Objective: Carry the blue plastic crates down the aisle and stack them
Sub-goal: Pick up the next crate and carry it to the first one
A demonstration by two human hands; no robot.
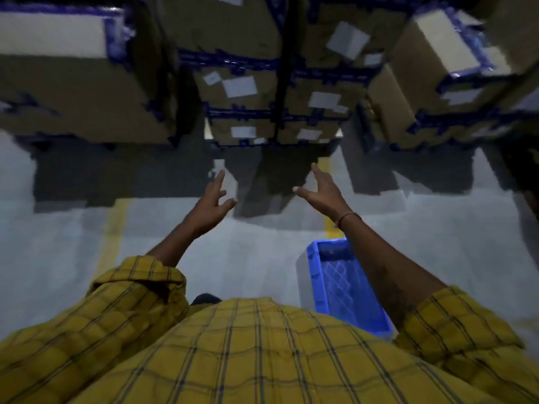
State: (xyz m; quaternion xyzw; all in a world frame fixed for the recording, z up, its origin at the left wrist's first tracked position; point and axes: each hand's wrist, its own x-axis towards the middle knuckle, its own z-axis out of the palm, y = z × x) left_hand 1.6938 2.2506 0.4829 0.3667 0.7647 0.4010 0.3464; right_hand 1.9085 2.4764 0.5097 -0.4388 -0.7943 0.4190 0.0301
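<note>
A blue plastic crate (344,284) with a lattice bottom stands empty on the grey floor at my lower right, partly hidden behind my right forearm. My left hand (211,199) is stretched out in front of me, fingers apart and holding nothing. My right hand (320,192) is also raised forward, palm facing inward, fingers spread and empty. Both hands hover well above the floor and beyond the crate, neither touching it.
Stacks of cardboard boxes (242,91) with blue tape and white labels stand ahead on pallets, with more at the left (73,83) and right (437,77). Yellow floor lines (113,237) mark the grey concrete. Open floor lies between me and the stacks.
</note>
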